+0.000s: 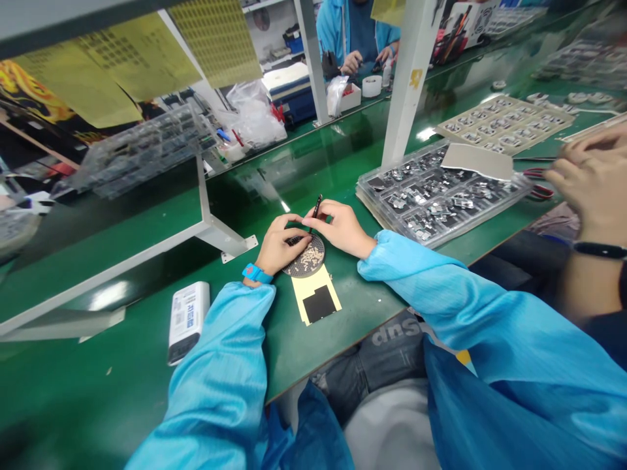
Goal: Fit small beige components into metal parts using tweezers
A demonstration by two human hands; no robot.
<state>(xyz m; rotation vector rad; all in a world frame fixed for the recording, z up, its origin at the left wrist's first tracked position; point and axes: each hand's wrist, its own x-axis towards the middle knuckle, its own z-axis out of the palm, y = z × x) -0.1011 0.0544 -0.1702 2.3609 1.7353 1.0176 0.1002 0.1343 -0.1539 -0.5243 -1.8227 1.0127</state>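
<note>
Between the thumb and fingers of my right hand is a slim black tool with pale marks, which looks like tweezers. Its lower end is hidden behind the fingers. My left hand curls over the left rim of a round dark dish, its fingers bent close to the right fingertips. Whatever the left fingers pinch is too small or hidden to make out. Many small beige pieces lie loose in the dish. Below the dish is a pale yellow sheet with a black square on it.
A white power bank lies left of my left forearm. To the right are a clear compartment tray of small metal parts and a beige tray. Grey metal posts rise from the green bench. Another person's hands are at the right edge.
</note>
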